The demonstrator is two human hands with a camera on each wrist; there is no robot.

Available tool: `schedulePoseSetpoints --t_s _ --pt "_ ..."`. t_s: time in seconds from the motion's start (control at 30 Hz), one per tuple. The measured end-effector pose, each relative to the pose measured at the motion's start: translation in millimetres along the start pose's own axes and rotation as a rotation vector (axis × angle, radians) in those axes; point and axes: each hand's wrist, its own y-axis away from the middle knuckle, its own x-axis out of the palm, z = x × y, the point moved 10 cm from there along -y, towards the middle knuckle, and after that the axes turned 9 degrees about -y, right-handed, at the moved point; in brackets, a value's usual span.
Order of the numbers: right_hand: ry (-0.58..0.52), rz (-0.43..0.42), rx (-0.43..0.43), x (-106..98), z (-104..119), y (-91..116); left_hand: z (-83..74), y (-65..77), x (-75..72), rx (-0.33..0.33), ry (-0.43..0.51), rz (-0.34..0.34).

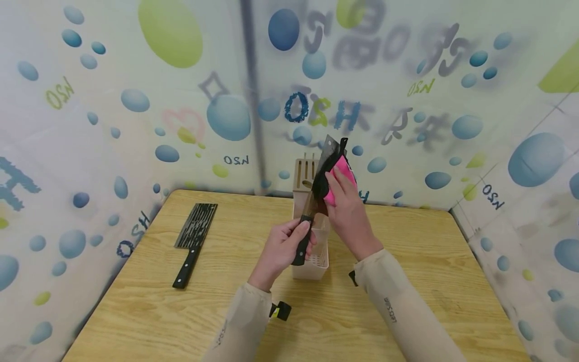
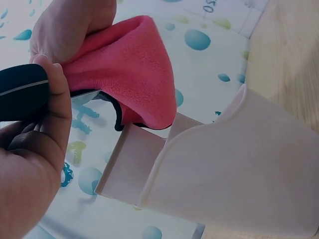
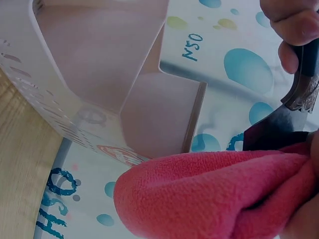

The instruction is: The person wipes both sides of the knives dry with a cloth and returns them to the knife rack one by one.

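Note:
My left hand (image 1: pixel 281 249) grips the black handle of a kitchen knife (image 1: pixel 302 246), its wide blade pointing up and away. My right hand (image 1: pixel 350 216) holds a pink cloth (image 1: pixel 345 173) with a black edge against that blade. Folds of the cloth cover part of the blade; a grey corner shows above it. In the right wrist view, the blade (image 3: pixel 279 124) runs in under the fluffy cloth (image 3: pixel 209 194). Just behind and below both hands stands a pale knife holder (image 1: pixel 312 270) with a slotted brown top.
A cleaver (image 1: pixel 197 226) with a streaked dark blade and black handle lies flat on the wooden table (image 1: pixel 145 301) at left. Near the left sleeve is a small black object (image 1: pixel 283 310). A patterned sheet (image 1: pixel 235 60) rises behind the table and along its sides.

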Motion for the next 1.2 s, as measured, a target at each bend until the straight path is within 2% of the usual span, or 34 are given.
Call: schedulePoseSetpoints --t_s 0.13,0.2,0.47,0.6,0.73,0.97,1.2 --pt "-0.067 0.087 0.119 9 -8 3 0.8 0.3 -1.0 -0.004 0.005 -0.002" --pt "-0.098 0.119 0.145 12 -9 5 1.5 0.7 -2.2 -0.009 0.017 -0.002" --pt "-0.162 0.174 0.077 14 -5 8 4.3 2.2 -12.0 -0.049 0.06 -0.026" --pt "-0.191 0.123 0.017 7 -3 6 2.7 2.5 -16.2 -0.048 0.096 -0.036" --pt "-0.167 0.071 -0.037 1 0 4 -0.8 2.6 -17.2 -0.036 0.103 -0.031" --pt "-0.103 0.048 -0.089 0 5 5 -3.7 2.3 -15.4 -0.016 0.065 -0.031" --pt "-0.087 -0.034 -0.13 -6 6 6 -7.7 3.1 -10.7 0.022 0.03 -0.012"
